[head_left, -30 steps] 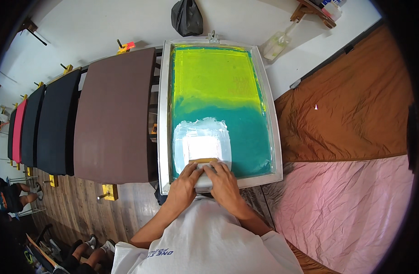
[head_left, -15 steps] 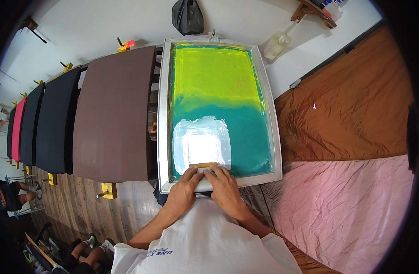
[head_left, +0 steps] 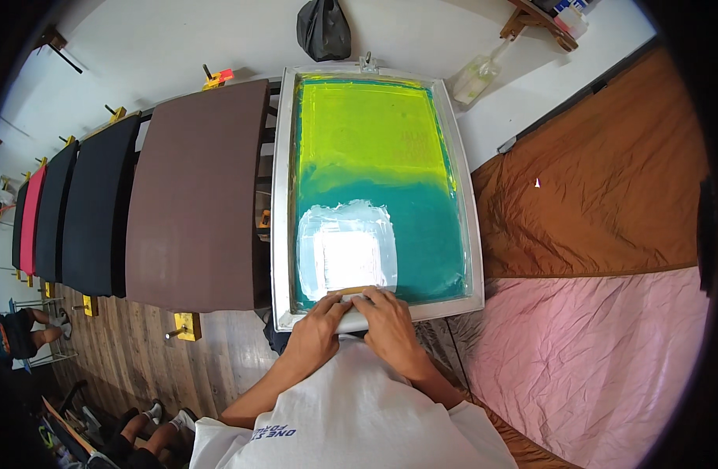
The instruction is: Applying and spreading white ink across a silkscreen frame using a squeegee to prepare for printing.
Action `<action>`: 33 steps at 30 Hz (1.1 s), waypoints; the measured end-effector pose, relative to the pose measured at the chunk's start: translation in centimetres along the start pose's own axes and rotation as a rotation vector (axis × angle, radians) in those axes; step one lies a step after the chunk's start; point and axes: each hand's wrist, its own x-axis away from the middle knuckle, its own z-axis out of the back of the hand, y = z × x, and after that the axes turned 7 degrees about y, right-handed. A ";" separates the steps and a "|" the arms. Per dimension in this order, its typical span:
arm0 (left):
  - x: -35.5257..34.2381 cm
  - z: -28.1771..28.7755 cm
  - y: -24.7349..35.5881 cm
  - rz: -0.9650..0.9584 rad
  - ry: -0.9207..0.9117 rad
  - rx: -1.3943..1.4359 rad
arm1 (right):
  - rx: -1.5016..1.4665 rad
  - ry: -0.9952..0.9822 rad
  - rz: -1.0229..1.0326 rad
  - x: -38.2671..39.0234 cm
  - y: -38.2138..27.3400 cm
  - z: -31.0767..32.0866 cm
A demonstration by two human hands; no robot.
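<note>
Inside, the framed screen [head_left: 374,125] shades yellow-green to teal, white-smeared by both hands [head_left: 351,316].

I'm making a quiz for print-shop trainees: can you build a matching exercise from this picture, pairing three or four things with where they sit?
Things:
1. metal-framed printing screen with yellow and teal mesh
2. flat brown rectangular board
3. black plastic bag
4. wrinkled pink cloth

Places:
A. on the white floor beyond the frame's far end
B. at lower right, below the brown cloth
C. directly left of the frame
D. straight ahead, with both hands at its near edge

Pairs: 1-D, 2-C, 3-A, 4-B

The left hand and right hand together grip a wooden-handled squeegee.
</note>
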 end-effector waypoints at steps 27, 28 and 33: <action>-2.8 -1.1 -1.8 -0.145 0.170 -0.086 | 0.073 0.122 -0.014 -2.2 1.4 -0.9; -1.7 -1.2 -1.5 -0.144 0.151 -0.096 | 0.087 0.119 0.007 -1.1 1.1 -0.9; 0.1 -0.8 -0.9 -0.131 0.061 -0.108 | 0.042 0.009 0.005 0.7 0.5 0.0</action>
